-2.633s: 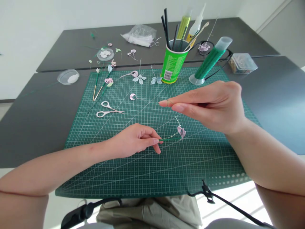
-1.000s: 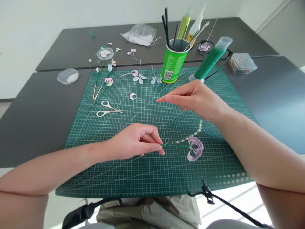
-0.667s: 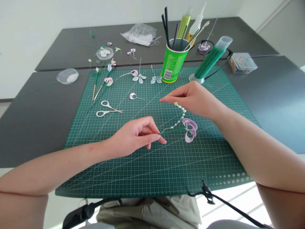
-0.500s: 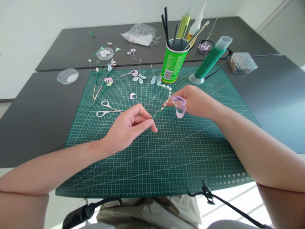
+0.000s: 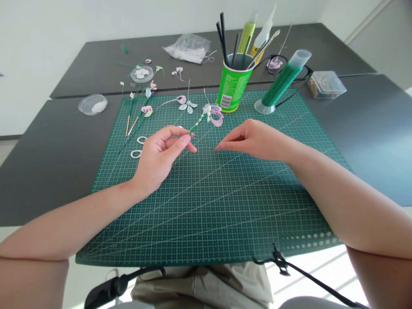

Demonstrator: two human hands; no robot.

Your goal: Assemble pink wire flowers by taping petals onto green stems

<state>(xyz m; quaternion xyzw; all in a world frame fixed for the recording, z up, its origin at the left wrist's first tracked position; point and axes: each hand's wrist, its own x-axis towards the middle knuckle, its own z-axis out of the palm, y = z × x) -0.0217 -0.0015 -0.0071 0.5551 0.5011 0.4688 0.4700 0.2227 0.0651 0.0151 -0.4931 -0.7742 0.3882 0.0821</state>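
My left hand (image 5: 161, 154) pinches the green stem of a small paper flower (image 5: 214, 115) with pink looped petals and a strand of white beads. The flower is lifted above the green cutting mat (image 5: 212, 206), with its head close to the green cup (image 5: 232, 88). My right hand (image 5: 254, 139) hovers over the middle of the mat, to the right of the stem. Its thumb and forefinger are pressed together, and I cannot make out anything between them. White-handled scissors (image 5: 137, 146) lie partly hidden under my left hand.
The green cup holds pens, sticks and glue bottles. A green tube on a clear stand (image 5: 279, 86) rises beside it. Finished flowers (image 5: 144, 109), loose petals, two clear dishes (image 5: 92, 104), a plastic bag (image 5: 189, 47) and a clear box (image 5: 326, 84) lie along the back.
My left hand has carried the flower up and left, from the mat's middle to near the green cup. My right hand has come off the bead strand and dropped toward the mat.
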